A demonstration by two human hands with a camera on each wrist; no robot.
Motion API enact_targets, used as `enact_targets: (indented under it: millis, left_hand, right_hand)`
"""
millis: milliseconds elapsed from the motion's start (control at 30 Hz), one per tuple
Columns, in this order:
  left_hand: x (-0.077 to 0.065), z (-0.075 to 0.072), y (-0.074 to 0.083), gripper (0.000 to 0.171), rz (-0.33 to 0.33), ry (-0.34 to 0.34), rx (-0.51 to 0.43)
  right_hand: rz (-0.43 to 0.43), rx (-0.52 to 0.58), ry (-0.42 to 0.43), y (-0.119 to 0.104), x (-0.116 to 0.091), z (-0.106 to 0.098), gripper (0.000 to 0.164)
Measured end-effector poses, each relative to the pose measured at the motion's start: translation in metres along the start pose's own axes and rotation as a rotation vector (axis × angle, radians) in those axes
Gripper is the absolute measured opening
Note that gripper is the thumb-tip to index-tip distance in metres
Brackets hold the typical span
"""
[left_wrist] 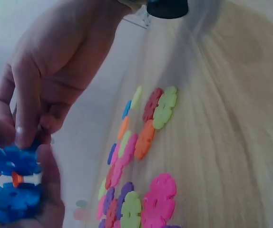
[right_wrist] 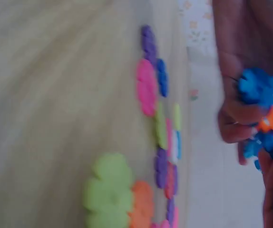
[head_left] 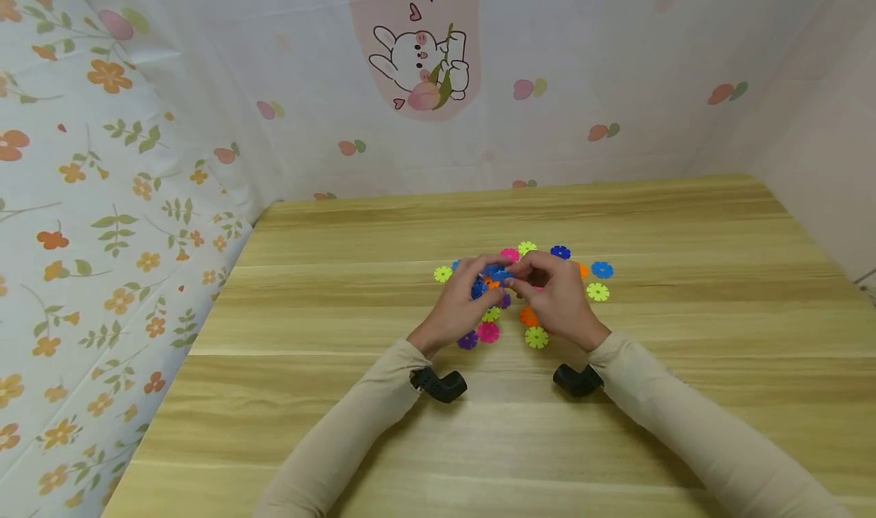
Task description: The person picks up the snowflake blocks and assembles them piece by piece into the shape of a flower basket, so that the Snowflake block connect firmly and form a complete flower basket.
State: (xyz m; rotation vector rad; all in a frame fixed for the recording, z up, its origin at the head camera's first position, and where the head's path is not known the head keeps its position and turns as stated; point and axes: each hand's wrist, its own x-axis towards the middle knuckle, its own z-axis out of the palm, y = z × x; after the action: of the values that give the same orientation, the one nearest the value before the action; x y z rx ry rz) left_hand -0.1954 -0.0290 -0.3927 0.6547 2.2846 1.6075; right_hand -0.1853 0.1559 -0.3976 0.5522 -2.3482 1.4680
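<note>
Both hands meet over a pile of notched plastic discs. My left hand [head_left: 454, 305] grips a small joined cluster of blue discs [left_wrist: 14, 202] with an orange disc [right_wrist: 270, 121] set between them. From the other side, my right hand [head_left: 563, 299] pinches a blue disc [left_wrist: 13, 160] of that cluster with thumb and fingertips. The blue discs stand apart with the orange one bridging the gap in the left wrist view. Fingers of both hands hide part of the cluster.
Loose discs lie on the wooden table [head_left: 342, 274] around and below the hands: a pink disc [head_left: 488, 332], a yellow-green disc [head_left: 537, 337], a light blue disc [head_left: 602, 270] and several others. A printed curtain [head_left: 274, 61] hangs behind the table.
</note>
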Motion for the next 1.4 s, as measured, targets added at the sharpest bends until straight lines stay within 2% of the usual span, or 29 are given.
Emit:
enact_targets:
  millis: [100,200,300,400,500,600,700,833,967,1067,1200,1300,1400]
  left_hand:
    - [0.002,-0.005,-0.004,0.044,-0.003,-0.071,-0.167]
    - [0.001,-0.013,-0.009,0.042,-0.05,-0.101,-0.303]
    - [-0.001,-0.017,-0.014,0.039,-0.088,-0.083,-0.393]
    - [-0.001,-0.015,-0.018,0.042,-0.087,-0.139,-0.501]
    - [-0.001,-0.011,-0.017,0.045,-0.078,-0.195,-0.559]
    - [-0.002,-0.01,-0.016,0.043,-0.072,-0.187,-0.55]
    - [-0.003,-0.013,-0.017,0.039,-0.065,-0.13,-0.472]
    - [-0.006,-0.02,-0.02,0.04,-0.066,-0.051,-0.335]
    - [-0.008,-0.023,-0.023,0.046,-0.057,-0.021,-0.258]
    - [-0.009,-0.023,-0.023,0.047,-0.042,-0.017,-0.246]
    - [-0.009,-0.02,-0.021,0.047,-0.017,0.001,-0.229]
    - [-0.009,-0.017,-0.02,0.046,-0.001,0.024,-0.188]
    - [-0.008,-0.014,-0.018,0.045,0.005,0.036,-0.164]
  right_hand:
    - [0.066,0.034,-0.063,0.002,0.003,-0.008,0.006]
    - [0.141,0.089,-0.128,0.005,0.005,-0.015,0.008]
    - [0.205,0.138,-0.182,0.007,0.006,-0.018,0.011]
    - [0.254,0.183,-0.216,0.009,0.006,-0.02,0.013]
    - [0.254,0.195,-0.243,0.01,0.007,-0.02,0.014]
    - [0.193,0.097,-0.252,0.008,0.007,-0.021,0.015]
    - [0.134,-0.074,-0.279,0.005,0.007,-0.027,0.016]
    - [0.091,-0.265,-0.42,0.004,0.005,-0.041,0.016]
    - [0.06,-0.406,-0.557,0.01,-0.001,-0.053,0.017]
    - [0.027,-0.486,-0.596,0.014,-0.008,-0.056,0.018]
    - [-0.032,-0.558,-0.599,0.018,-0.014,-0.054,0.019]
    - [-0.051,-0.567,-0.597,0.02,-0.015,-0.053,0.018]
    - [-0.015,-0.535,-0.603,0.021,-0.015,-0.054,0.02]
